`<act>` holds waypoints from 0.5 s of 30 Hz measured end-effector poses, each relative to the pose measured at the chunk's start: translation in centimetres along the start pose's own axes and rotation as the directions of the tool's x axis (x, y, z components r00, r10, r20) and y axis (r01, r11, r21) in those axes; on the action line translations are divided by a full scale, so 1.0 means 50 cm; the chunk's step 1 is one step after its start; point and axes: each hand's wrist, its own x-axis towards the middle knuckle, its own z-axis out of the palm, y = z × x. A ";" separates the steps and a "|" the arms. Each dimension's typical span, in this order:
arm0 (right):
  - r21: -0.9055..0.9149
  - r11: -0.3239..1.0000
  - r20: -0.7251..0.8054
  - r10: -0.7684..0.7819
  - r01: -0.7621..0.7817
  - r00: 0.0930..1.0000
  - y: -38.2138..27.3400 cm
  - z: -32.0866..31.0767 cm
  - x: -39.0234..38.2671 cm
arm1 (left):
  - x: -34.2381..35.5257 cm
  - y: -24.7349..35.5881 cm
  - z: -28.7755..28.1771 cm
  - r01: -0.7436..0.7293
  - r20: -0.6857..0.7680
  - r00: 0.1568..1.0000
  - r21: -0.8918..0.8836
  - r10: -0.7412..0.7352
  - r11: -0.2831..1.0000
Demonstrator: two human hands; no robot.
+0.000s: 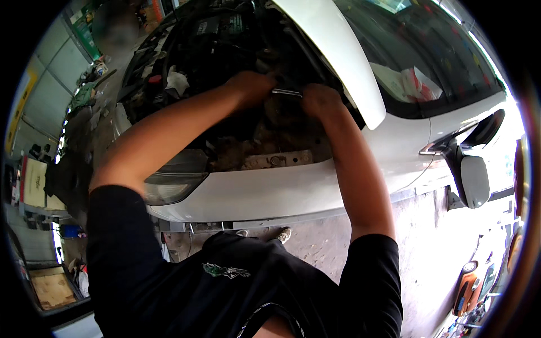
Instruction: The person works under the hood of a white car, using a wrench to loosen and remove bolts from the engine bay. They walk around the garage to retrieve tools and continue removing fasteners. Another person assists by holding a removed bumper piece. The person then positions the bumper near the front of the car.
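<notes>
Both my arms reach over the front fender into the open engine bay [220,45] of a white car. A slim shiny metal bar [288,92], like a wrench handle, spans the gap between my hands. My right hand [322,100] is closed around its right end. My left hand [253,87] looks closed at the bar's other end; its fingers are dark and partly blurred, so what they grip is hidden. Below the hands, a pale metal bracket [277,160] with holes runs along the fender's inner edge. The tool's working end cannot be made out.
The white fender [253,194] lies between my body and the engine bay, with a headlight [177,177] at its left. A raised white panel [338,50] stands right of my right hand. A crumpled pale cloth [177,81] lies in the bay. A side mirror [474,180] sticks out at right.
</notes>
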 end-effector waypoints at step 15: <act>-0.005 0.997 0.513 -0.058 0.071 0.856 -0.042 -0.071 0.022 | -0.092 0.085 0.039 0.161 -0.209 0.967 0.052 -0.147 0.986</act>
